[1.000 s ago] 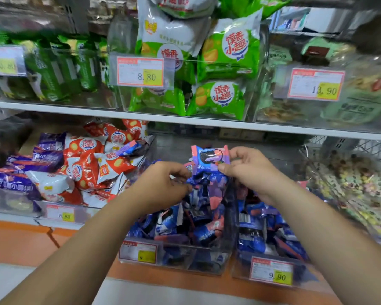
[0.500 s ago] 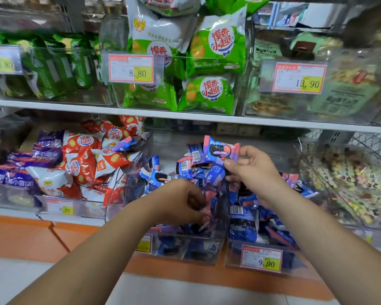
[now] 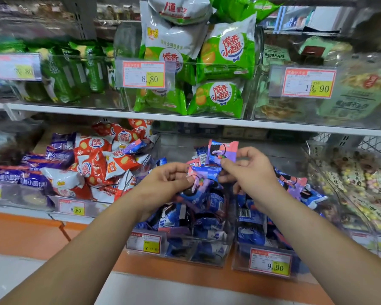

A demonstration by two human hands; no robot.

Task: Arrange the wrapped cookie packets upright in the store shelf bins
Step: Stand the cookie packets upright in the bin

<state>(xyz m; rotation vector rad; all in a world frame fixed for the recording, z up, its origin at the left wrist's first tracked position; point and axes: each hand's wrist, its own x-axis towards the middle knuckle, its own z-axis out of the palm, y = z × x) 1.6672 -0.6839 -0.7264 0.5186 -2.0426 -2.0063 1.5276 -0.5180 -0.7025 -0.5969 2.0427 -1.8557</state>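
Observation:
Blue, pink and purple cookie packets fill two clear bins on the lower shelf, the middle bin (image 3: 180,254) and the right bin (image 3: 242,263). My right hand (image 3: 249,172) pinches one packet (image 3: 221,151) upright above the pile, at its lower right corner. My left hand (image 3: 165,183) pinches another packet (image 3: 201,183) lifted off the top of the middle bin's heap. The two hands are close together, almost touching. Packets lower in the bins lie jumbled at mixed angles.
A bin of red and white snack bags (image 3: 101,164) stands to the left, purple packs (image 3: 37,170) beyond it. A bin of mixed sweets (image 3: 361,186) is on the right. The upper shelf (image 3: 185,122) carries green bags (image 3: 224,53) and price tags (image 3: 143,74).
My left hand came up out of the middle bin with a packet and moved toward my right hand. The right hand keeps its packet raised in nearly the same place.

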